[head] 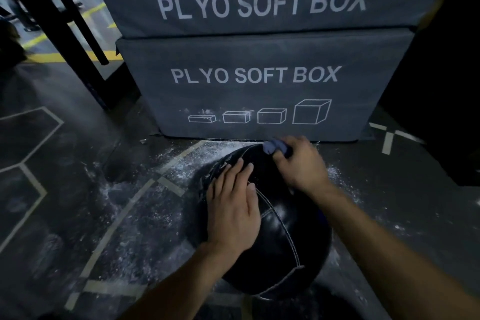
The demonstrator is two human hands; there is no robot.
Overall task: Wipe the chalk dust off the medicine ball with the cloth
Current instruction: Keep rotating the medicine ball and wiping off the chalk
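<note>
Black and shiny, the ball (275, 231) is sitting on the dark floor (65, 163), right in front of two stacked grey boxes (259, 60). From the head view, the left hand (232, 205) is lying flat on top of the ball with its fingers straight, holding nothing. I think it is pressing down so the round ball is not rolling away. The right hand (298, 161) is squeezing a small blue cloth (276, 148) and rubbing it on the far side of the ball, close to the lower box. Its fingers are curled tight around the cloth.

White chalk dust (181, 163) is lying all over the floor around the ball, so the ball could be picking up more if it rolls. The boxes are standing very near, leaving little room behind the ball. A black post (78, 34) is leaning at the far left, well apart.
</note>
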